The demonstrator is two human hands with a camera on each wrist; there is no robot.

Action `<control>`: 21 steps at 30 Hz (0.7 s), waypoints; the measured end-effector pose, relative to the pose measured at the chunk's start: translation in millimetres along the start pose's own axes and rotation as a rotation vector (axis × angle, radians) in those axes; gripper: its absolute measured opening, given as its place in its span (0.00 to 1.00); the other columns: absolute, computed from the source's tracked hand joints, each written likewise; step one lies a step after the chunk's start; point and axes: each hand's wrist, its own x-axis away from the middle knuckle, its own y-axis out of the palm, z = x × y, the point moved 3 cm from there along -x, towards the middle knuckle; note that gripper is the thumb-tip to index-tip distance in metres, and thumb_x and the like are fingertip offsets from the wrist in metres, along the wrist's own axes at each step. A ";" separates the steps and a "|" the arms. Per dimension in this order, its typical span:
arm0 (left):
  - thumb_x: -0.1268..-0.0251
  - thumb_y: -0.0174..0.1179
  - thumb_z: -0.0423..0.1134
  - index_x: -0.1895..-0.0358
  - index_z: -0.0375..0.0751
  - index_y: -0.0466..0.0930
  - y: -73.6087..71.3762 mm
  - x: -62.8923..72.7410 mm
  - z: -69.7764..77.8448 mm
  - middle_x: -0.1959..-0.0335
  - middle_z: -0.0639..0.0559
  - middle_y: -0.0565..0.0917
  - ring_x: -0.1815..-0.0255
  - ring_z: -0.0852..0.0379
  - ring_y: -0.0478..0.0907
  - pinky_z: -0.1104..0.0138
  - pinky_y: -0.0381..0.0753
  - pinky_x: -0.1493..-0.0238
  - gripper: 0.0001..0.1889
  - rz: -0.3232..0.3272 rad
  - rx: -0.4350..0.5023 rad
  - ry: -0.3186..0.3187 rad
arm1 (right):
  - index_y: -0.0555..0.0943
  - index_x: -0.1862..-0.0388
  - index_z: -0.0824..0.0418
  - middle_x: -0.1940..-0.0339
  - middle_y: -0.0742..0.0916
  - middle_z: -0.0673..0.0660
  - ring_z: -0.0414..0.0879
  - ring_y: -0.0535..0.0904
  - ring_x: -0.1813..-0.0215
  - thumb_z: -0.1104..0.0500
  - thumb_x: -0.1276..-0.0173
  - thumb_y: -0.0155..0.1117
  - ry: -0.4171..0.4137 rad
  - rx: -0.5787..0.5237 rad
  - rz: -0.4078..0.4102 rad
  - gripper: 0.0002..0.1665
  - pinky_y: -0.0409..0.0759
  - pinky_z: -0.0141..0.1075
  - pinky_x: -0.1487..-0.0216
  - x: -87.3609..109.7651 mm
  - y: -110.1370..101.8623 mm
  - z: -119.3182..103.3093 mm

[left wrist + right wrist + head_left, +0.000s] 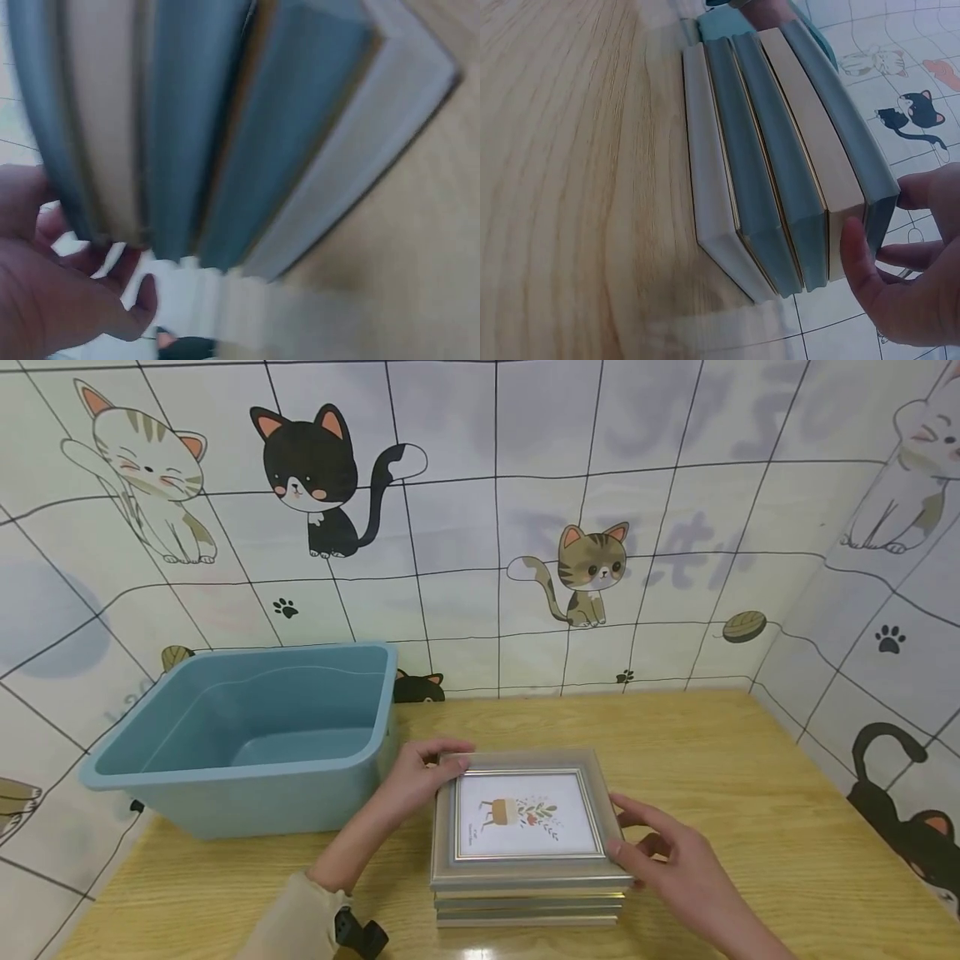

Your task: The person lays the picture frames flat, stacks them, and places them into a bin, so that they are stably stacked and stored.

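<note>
Several picture frames lie stacked flat on the table. The top picture frame (525, 870) is silver-beige and shows a print of a potted plant lying sideways. My left hand (415, 782) grips its far left corner, thumb on the face. At the right edge my right hand (678, 864) holds the same frame, thumb near the rim. In the right wrist view, the lower frames (754, 180) show blue-grey and pale sides, and one fingertip touches the beige frame (814, 112) just under the top one. The left wrist view is blurred; the left fingers (97, 259) curl beside the upper frames.
A light blue plastic tub (247, 785) stands on the left of the wooden table (697, 752), close to my left forearm. Behind and to the right rise walls (465, 527) covered with a cat-patterned sheet. A dark strap device (360, 935) sits at the left wrist.
</note>
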 end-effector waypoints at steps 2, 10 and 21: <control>0.28 0.64 0.37 0.38 0.40 0.84 -6.0 4.9 8.8 0.44 0.47 0.85 0.43 0.50 0.77 0.57 0.76 0.47 0.17 -0.009 -0.085 0.033 | 0.71 0.25 0.64 0.39 0.81 0.65 0.44 0.80 0.70 0.61 0.28 0.69 -0.028 0.041 0.011 0.34 0.82 0.38 0.71 -0.8 -3.0 -2.2; 0.27 0.64 0.40 0.28 0.46 0.74 -19.4 30.5 59.3 0.27 0.48 0.73 0.25 0.45 0.64 0.43 0.68 0.31 0.26 -0.124 -0.336 0.218 | 0.72 0.26 0.61 0.37 0.81 0.65 0.44 0.83 0.58 0.57 0.25 0.67 -0.224 0.299 0.122 0.32 0.83 0.35 0.65 -23.1 -27.7 -36.1; 0.27 0.64 0.36 0.26 0.48 0.72 -79.3 58.1 104.4 0.25 0.49 0.69 0.23 0.44 0.62 0.40 0.66 0.32 0.28 -0.026 -0.446 0.358 | 0.69 0.22 0.59 0.33 0.78 0.62 0.51 0.83 0.48 0.54 0.24 0.65 -0.340 0.340 0.036 0.35 0.82 0.46 0.52 -70.4 -10.9 -112.4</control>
